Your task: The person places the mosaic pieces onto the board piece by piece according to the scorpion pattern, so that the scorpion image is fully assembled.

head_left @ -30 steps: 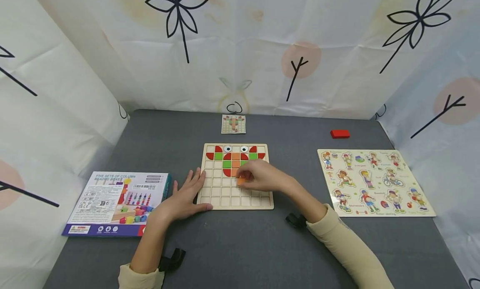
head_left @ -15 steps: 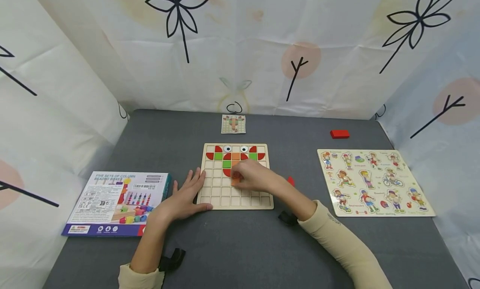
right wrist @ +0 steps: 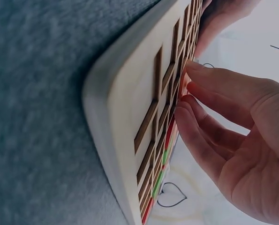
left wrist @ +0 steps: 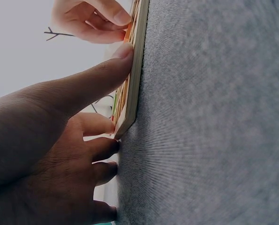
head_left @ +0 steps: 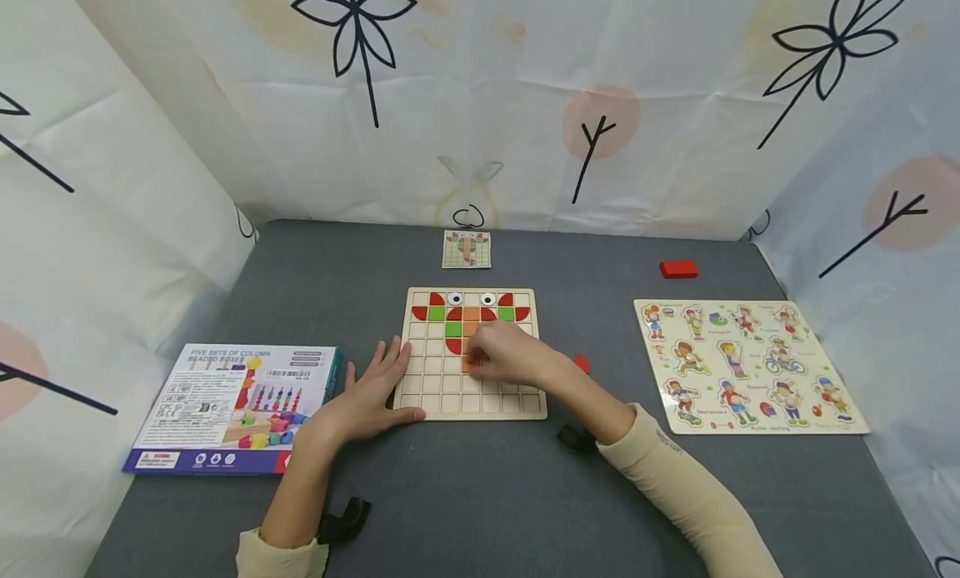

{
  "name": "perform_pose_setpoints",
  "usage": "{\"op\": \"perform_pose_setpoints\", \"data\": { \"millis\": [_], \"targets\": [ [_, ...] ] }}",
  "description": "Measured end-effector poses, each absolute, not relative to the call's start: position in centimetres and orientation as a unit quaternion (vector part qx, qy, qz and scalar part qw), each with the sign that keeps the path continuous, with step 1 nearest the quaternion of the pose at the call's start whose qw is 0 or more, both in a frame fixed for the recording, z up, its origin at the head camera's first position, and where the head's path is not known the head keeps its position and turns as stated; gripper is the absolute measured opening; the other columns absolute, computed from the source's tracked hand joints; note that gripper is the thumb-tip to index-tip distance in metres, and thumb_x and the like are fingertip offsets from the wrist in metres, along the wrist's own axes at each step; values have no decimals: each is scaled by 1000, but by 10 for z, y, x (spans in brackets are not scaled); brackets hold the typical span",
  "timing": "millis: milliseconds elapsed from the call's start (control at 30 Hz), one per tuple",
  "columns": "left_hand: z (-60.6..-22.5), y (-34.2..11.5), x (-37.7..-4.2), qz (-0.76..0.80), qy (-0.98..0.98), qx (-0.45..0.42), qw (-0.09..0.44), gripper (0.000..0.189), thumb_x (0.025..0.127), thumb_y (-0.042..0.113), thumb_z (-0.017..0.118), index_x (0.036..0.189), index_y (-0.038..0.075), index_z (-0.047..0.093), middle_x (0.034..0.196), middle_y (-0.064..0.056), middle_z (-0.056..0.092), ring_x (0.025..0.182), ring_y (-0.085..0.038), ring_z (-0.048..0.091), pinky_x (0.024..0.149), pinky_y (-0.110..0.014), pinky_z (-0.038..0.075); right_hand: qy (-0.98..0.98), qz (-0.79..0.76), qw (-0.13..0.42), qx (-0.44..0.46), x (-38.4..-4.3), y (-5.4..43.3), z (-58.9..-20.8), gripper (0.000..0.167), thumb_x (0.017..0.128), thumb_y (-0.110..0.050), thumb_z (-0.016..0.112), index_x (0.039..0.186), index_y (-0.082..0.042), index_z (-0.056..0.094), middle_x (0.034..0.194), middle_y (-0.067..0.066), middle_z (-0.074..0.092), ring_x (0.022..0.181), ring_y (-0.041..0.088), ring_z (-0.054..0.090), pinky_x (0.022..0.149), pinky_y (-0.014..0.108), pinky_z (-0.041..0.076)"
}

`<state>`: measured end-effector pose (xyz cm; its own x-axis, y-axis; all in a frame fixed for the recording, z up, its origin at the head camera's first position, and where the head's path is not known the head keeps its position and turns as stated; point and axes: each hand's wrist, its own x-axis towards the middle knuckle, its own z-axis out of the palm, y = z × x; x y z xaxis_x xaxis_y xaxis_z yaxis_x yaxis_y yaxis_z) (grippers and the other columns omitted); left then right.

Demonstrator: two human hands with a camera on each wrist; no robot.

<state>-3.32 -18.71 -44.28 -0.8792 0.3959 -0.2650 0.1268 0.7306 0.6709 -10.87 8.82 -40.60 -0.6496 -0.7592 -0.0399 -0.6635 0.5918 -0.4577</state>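
A wooden grid board lies on the dark table with red, green and orange tiles and two eye pieces in its upper rows. My left hand is spread out at the board's left side, its thumb on the edge and the index fingertip at the corner. Over the middle of the grid, my right hand pinches an orange tile between thumb and fingers, right at the cells below the orange column. That hand covers part of the grid and most of the tile in the head view.
A small pattern card lies behind the board. To the left is a boxed bead set; to the right, a picture puzzle board. A red block sits at the back right, and a red piece shows beside the right forearm.
My right hand has moved a little left with the orange tile, bringing it down below the orange column. The red piece by the forearm has come into view. My left hand stays put.
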Motion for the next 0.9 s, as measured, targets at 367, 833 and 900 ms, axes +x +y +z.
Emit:
{"op": "perform_pose_setpoints", "data": {
  "millis": [367, 833, 900],
  "targets": [
    [-437, -185, -33, 329, 911, 129, 211, 117, 92, 56, 82, 174, 6, 15, 184, -21, 2, 170, -48, -7, 122, -86, -15, 868, -236, 142, -413, -104, 94, -410, 24, 95, -6, 80, 119, -6, 82, 108, 11, 73, 93, 20, 64, 81, 26, 54],
    [-430, -179, -33, 304, 919, 121, 222, 111, 96, 43, 82, 174, 3, 13, 183, -21, 2, 170, -48, -7, 124, -85, -13, 869, -258, 135, -400, -103, 126, -406, 20, 95, -6, 78, 114, -7, 83, 104, 8, 78, 92, 19, 69, 83, 27, 57],
    [-430, -179, -32, 304, 919, 121, 222, 111, 96, 43, 82, 174, 3, 13, 183, -22, 2, 170, -49, -7, 123, -85, -13, 871, -269, 133, -390, -102, 137, -405, 20, 94, -7, 79, 114, -7, 83, 102, 7, 78, 90, 18, 69, 81, 28, 59]
  ]
}}
